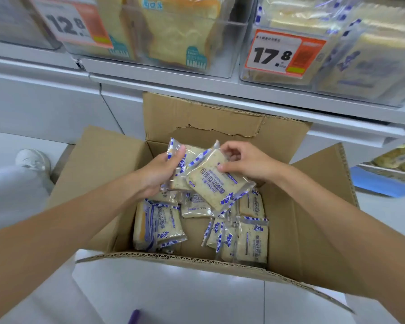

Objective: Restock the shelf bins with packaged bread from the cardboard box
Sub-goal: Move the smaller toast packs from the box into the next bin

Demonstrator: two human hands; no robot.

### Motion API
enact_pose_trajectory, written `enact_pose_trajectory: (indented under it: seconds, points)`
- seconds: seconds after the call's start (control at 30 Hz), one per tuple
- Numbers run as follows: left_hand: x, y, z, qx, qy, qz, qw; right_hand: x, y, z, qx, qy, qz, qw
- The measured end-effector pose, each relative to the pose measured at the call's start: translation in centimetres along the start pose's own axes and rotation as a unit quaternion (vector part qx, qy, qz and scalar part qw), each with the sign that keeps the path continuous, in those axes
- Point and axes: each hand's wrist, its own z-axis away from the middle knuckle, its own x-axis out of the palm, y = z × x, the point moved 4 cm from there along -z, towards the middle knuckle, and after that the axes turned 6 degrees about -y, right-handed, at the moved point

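The left hand [160, 170] has its fingers curled round the edge of a small stack of bread packets [188, 152], held above the open cardboard box [98, 164]. The right hand [243, 161] pinches the top packet [216, 183] of that stack between thumb and bent fingers. More loose packets [250, 239] lie on the box floor in 2 clusters, left and right. On the shelf above, a clear bin [351, 73] of bread carries a price tag [283, 53] reading 17.8. A white shoe [33, 159] shows left of the box.
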Motion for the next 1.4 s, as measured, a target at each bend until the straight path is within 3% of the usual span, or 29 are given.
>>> enact_pose_trajectory:
  seconds: [0.1, 0.2, 0.33, 0.4, 0.47, 0.53, 0.63, 0.77, 0.9, 1.03, 1.17, 1.27, 1.4]
  points:
    - [-2.1, -0.4, 1.1, 0.011, 0.027, 0.044, 0.999, -2.0, 0.8, 1.9, 0.037, 0.058, -0.088, 0.994]
    - [-2.9, -0.9, 2.1, 0.016, 0.065, 0.083, 0.994, -1.9, 0.8, 2.8, 0.021, 0.105, -0.198, 0.974]
    - [-2.4, -1.2, 2.3, 0.008, 0.074, 0.147, 0.986, 0.3, -0.2, 2.2, 0.01, 0.127, -0.403, 0.906]
    - [-1.2, -0.6, 2.5, 0.017, 0.041, 0.164, 0.985, 2.0, -0.2, 1.7, 0.043, 0.141, -0.343, 0.928]
    - [0.0, 0.2, 2.8, 0.035, 0.011, 0.152, 0.988, 3.5, -0.2, 1.4, 0.08, 0.139, -0.159, 0.974]
    - [0.5, 0.7, 2.9, 0.06, 0.011, 0.13, 0.99, 4.3, 0.0, 1.0, 0.094, 0.124, -0.088, 0.984]
    - [0.3, 1.3, 3.2, 0.064, 0.042, 0.107, 0.991, 3.5, -0.5, 1.1, 0.067, 0.081, -0.199, 0.974]
    - [0.8, 4.1, 3.9, 0.088, 0.016, 0.075, 0.993, 2.0, -2.8, 2.4, 0.0, -0.016, -0.32, 0.947]
    - [2.7, 8.7, 5.0, 0.143, 0.027, -0.052, 0.988, -0.7, -4.8, 4.2, -0.036, 0.044, -0.328, 0.943]
    - [5.0, 14.4, 7.0, 0.229, 0.04, -0.147, 0.961, -4.8, -7.9, 7.0, -0.084, 0.116, -0.318, 0.937]
    - [4.8, 21.4, 7.0, 0.334, 0.112, -0.092, 0.931, -11.4, -11.7, 10.3, -0.138, 0.212, -0.301, 0.919]
    - [4.0, 26.3, 5.8, 0.436, 0.227, -0.174, 0.853, -16.5, -13.5, 10.9, -0.171, 0.266, -0.297, 0.901]
    - [3.8, 31.0, 2.3, 0.422, 0.263, -0.369, 0.785, -21.7, -14.8, 8.5, -0.166, 0.305, -0.267, 0.899]
